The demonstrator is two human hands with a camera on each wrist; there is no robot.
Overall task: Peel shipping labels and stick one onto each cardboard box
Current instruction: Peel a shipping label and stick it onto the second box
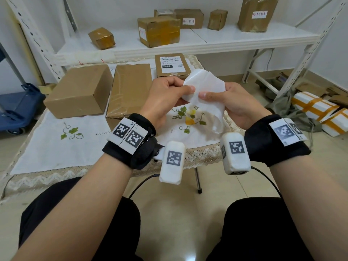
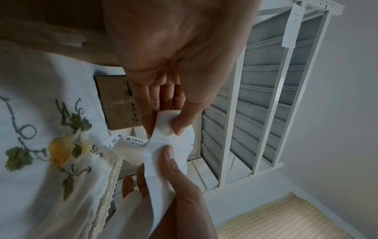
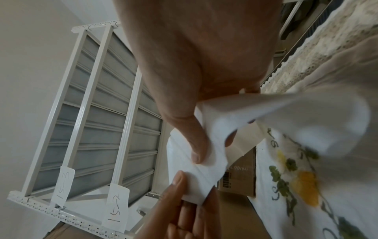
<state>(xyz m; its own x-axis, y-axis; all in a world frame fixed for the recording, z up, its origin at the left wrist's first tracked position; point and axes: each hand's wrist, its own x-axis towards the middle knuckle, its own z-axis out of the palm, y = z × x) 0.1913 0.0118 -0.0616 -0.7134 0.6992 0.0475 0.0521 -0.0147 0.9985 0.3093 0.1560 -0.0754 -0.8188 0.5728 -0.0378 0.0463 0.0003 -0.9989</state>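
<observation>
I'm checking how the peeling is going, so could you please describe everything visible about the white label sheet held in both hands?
The label sheet is thin, glossy white paper, curled and creased, held in the air above the embroidered tablecloth. The left hand and right hand each pinch it between thumb and fingers. A translucent part hangs down below the right hand. In the left wrist view its printed face shows a barcode and small text.

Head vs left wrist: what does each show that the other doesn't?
Head only: two unlabelled cardboard boxes on the table and more boxes on the shelf.
Left wrist only: the printed side of the label, with barcode, and barcode print on the side of the small box.
Both: left hand and right hand pinching the white label sheet above the embroidered tablecloth.
</observation>
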